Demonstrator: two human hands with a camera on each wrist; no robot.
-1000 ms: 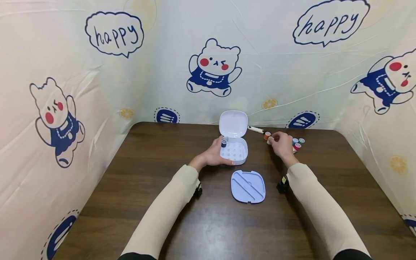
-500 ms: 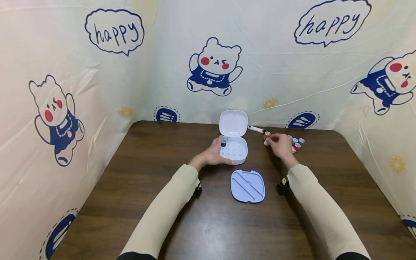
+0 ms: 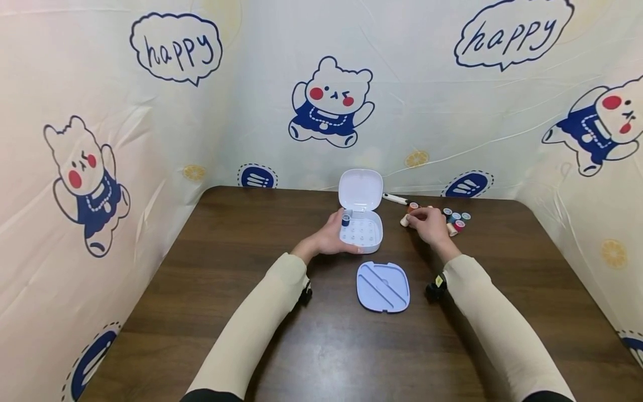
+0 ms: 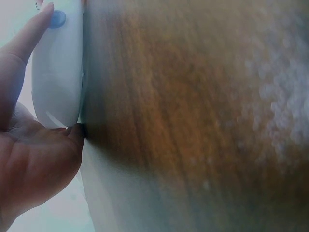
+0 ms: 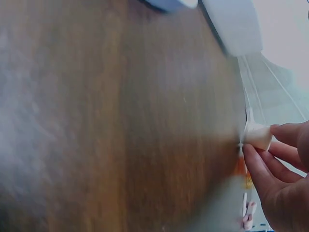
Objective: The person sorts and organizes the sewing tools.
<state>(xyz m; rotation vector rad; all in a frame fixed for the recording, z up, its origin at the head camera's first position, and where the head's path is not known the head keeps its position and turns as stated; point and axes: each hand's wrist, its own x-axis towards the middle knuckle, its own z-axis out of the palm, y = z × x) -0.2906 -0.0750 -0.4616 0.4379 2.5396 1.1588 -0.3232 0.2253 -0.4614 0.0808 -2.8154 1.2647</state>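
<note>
The right hand point(image 3: 430, 225) pinches a cream spool point(image 3: 404, 221), long axis seemingly tilted.

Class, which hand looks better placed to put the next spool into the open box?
Probably the right hand: it pinches a cream spool, with more spools nearby, while the left hand grips the white box.

Sleeves point(image 3: 251, 324) are cream; wrist devices point(image 3: 435, 288) are black.

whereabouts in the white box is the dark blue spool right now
In the head view, the dark blue spool sits in the far left corner of the open white box, beside the left hand.
</note>
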